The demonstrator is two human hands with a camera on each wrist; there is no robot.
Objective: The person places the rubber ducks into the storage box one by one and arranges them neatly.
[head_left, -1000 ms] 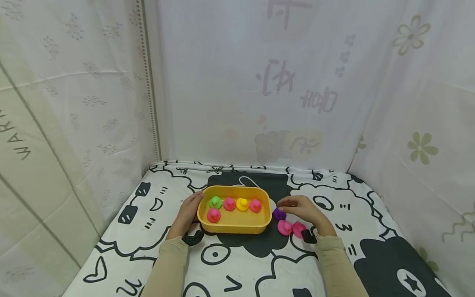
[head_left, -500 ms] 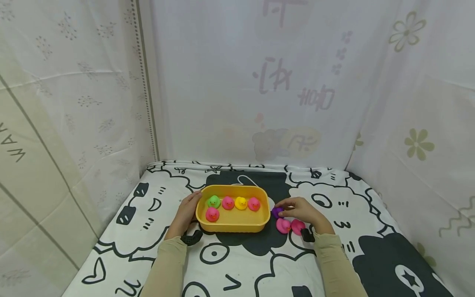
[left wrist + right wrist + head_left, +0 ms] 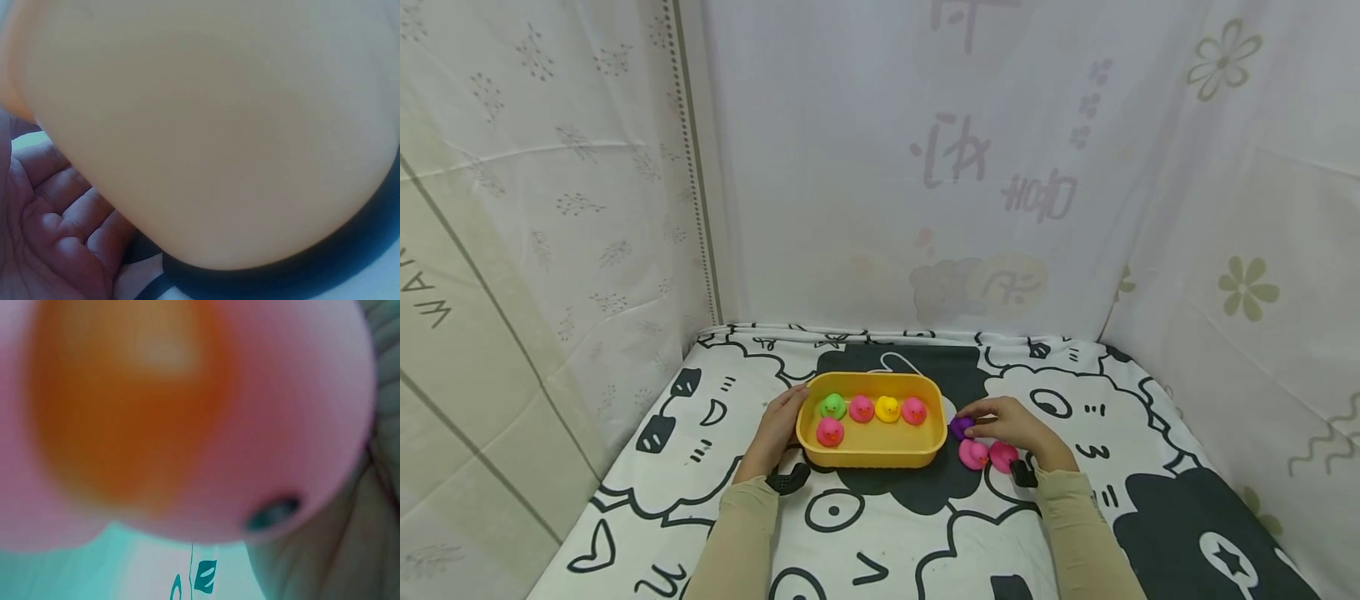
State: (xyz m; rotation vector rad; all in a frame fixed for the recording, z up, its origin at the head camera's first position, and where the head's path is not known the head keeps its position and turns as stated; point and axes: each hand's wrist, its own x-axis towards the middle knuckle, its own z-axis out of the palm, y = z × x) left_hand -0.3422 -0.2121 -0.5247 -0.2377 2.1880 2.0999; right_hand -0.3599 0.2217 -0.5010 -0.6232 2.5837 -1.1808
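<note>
A yellow plastic tub (image 3: 872, 458) holds several rubber ducks in green, pink and yellow. My left hand (image 3: 778, 427) holds the tub by its left end, thumb near the rim; in the left wrist view its curled fingers (image 3: 69, 231) lie against the tub wall (image 3: 219, 137). Just off the tub's right end, my right hand (image 3: 1017, 425) pinches a purple rubber duck (image 3: 960, 427), partly hidden by thumb and fingers. Two pink ducks, one on the left (image 3: 973, 454) and one on the right (image 3: 1002, 456), sit below that hand. A blurred pink duck (image 3: 294, 425) fills the right wrist view.
A black-and-white cartoon cloth (image 3: 865, 542) covers the table. Behind the tub lies a thin white loop (image 3: 902, 360). Pale printed curtains (image 3: 880, 167) enclose the back and both sides.
My right thumb and fingers have come together on the purple duck, which sits about where it was. The left hand stays on the tub. The head view has shifted slightly.
</note>
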